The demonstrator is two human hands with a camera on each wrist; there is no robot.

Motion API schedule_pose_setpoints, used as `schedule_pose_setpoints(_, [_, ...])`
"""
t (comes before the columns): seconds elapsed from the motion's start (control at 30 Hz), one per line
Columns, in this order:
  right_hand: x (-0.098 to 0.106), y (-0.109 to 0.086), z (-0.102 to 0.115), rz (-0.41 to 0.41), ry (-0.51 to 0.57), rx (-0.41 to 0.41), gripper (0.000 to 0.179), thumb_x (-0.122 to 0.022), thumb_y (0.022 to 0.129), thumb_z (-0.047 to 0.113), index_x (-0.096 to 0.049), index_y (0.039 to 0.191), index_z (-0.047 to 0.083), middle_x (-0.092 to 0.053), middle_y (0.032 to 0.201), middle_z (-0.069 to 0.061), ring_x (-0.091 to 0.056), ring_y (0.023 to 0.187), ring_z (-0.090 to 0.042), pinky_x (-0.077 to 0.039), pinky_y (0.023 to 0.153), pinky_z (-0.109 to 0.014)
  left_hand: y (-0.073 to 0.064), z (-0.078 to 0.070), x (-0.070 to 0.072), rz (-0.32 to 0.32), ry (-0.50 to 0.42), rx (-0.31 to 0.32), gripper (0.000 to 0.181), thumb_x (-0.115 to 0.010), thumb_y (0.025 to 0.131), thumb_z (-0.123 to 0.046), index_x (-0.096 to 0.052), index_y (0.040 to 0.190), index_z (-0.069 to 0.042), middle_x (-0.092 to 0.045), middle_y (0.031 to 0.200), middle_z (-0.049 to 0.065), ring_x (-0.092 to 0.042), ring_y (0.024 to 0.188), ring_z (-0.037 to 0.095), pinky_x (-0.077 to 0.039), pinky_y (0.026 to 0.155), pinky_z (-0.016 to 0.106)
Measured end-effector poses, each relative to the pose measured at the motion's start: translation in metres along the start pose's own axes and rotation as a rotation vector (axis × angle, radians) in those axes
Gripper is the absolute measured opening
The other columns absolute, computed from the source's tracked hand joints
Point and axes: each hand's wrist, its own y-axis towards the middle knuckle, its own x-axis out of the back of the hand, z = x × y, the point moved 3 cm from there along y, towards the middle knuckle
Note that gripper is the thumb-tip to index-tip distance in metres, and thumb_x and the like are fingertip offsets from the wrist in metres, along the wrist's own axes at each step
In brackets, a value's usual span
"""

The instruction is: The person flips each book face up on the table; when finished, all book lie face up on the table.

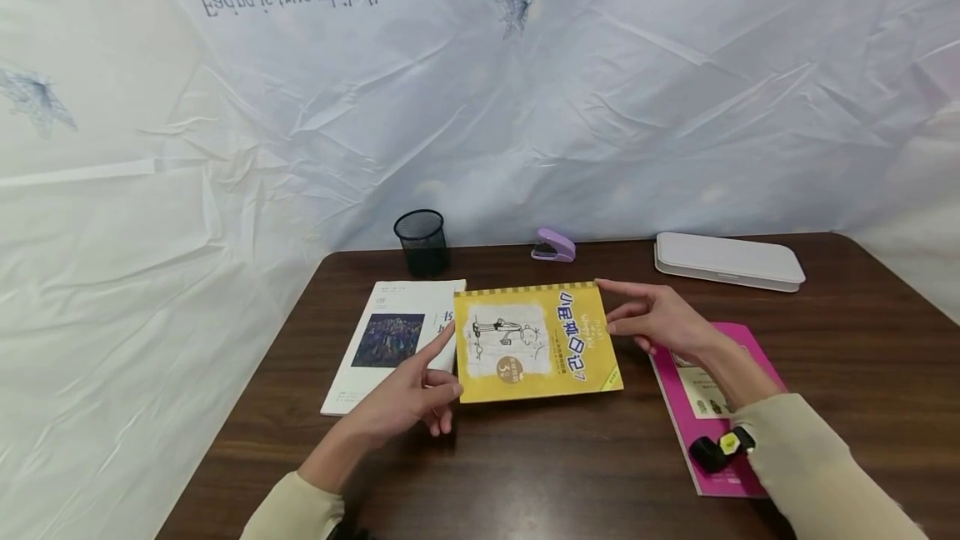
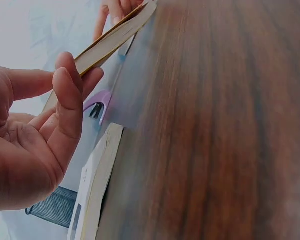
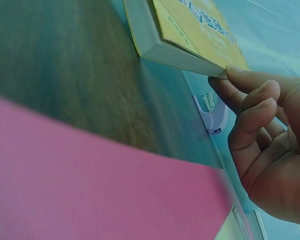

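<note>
A yellow paperback book (image 1: 540, 344) with a stick-figure cover is held up off the table, its cover turned sideways. My left hand (image 1: 405, 394) pinches its left edge, fingertips above and below it in the left wrist view. On the opposite edge, my right hand (image 1: 671, 323) pinches the book near a corner between thumb and fingers. Page edges of the book (image 3: 190, 62) face the right wrist camera. A white book (image 1: 382, 348) with a dark picture lies at the left, partly behind the yellow one. Under my right forearm lies a pink book (image 1: 678, 415).
Along the back of the dark wooden table (image 1: 555, 473) stand a black mesh pen cup (image 1: 423, 244), a purple stapler (image 1: 554, 246) and a white case (image 1: 727, 261). White printed sheeting (image 1: 487, 132) hangs behind the table and at its left.
</note>
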Motion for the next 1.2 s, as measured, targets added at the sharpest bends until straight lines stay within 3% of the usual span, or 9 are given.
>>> schedule_pose_setpoints(0.3, [-0.01, 0.002, -0.003, 0.055, -0.005, -0.033, 0.078, -0.077, 0.097, 0.015, -0.039, 0.165, 0.016, -0.076, 0.12, -0.02, -0.053, 0.055, -0.012, -0.049, 0.051, -0.025, -0.002, 0.01, 0.0, 0.0, -0.001, 0.033, 0.087, -0.066, 0.104, -0.014, -0.011, 0.172, -0.019, -0.069, 0.084, 0.01, -0.065, 0.061, 0.016, -0.056, 0.059, 0.03])
schedule_pose_setpoints(0.43, [-0.012, 0.002, -0.006, 0.086, -0.022, -0.041, 0.077, -0.076, 0.097, 0.014, -0.038, 0.165, 0.012, -0.078, 0.111, -0.016, -0.053, 0.054, -0.012, -0.051, 0.05, -0.026, -0.001, 0.013, -0.001, 0.009, 0.002, 0.042, 0.087, -0.066, 0.103, -0.012, -0.013, 0.171, -0.014, -0.069, 0.08, 0.009, -0.064, 0.059, 0.015, -0.055, 0.057, 0.028])
schedule_pose_setpoints(0.87, [-0.018, 0.009, -0.004, 0.149, -0.025, -0.042, 0.076, -0.075, 0.097, 0.013, -0.039, 0.164, 0.011, -0.077, 0.1, -0.013, -0.056, 0.055, -0.012, -0.054, 0.052, -0.026, -0.003, 0.018, 0.004, 0.012, 0.025, 0.065, 0.088, -0.066, 0.102, -0.01, -0.011, 0.17, -0.007, -0.078, 0.09, 0.012, -0.061, 0.053, 0.012, -0.053, 0.051, 0.025])
schedule_pose_setpoints(1.2, [-0.021, 0.01, -0.004, 0.175, -0.053, -0.033, 0.075, -0.075, 0.096, 0.011, -0.041, 0.163, 0.008, -0.076, 0.092, -0.012, -0.056, 0.055, -0.012, -0.053, 0.051, -0.025, -0.003, 0.018, 0.003, 0.038, 0.028, 0.092, 0.088, -0.068, 0.102, -0.013, -0.014, 0.17, -0.009, -0.08, 0.091, 0.016, -0.058, 0.05, 0.011, -0.052, 0.048, 0.025])
